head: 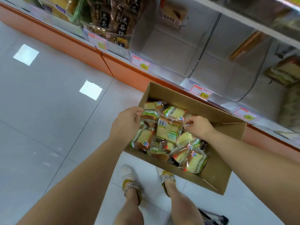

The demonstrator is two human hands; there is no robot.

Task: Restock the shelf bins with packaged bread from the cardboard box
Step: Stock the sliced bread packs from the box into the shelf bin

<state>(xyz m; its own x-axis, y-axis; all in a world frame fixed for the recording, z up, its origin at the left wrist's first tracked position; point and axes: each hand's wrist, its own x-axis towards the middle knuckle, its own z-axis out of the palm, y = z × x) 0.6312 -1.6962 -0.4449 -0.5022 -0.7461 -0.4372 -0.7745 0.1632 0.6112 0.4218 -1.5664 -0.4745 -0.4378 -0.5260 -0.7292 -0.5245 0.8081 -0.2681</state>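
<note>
1. A shop aisle: pale glossy floor tiles [48,111], an orange-based shelf running along the top, and the cardboard box [227,130] sitting on the floor just beside it, at the person's feet.
2. Both hands are down in the box. The left hand [126,122] curls its fingers round a bread packet [150,113] at the far-left corner. The right hand [199,127] pinches the crimped edge of the barcode packet [168,129] in the middle.
3. Neither packet is clear of the box yet; they lie among the pile.
4. Around them, plenty more packets lie heaped loosely, with bare cardboard at the right end.
5. Up on the shelf, the near bin [170,46] shows one lone packet at its back, and the next bin [227,70] holds a single leaning pack.
6. Verdict: the restocking looks far from done, with much bread boxed and the bins largely unfilled.
</note>
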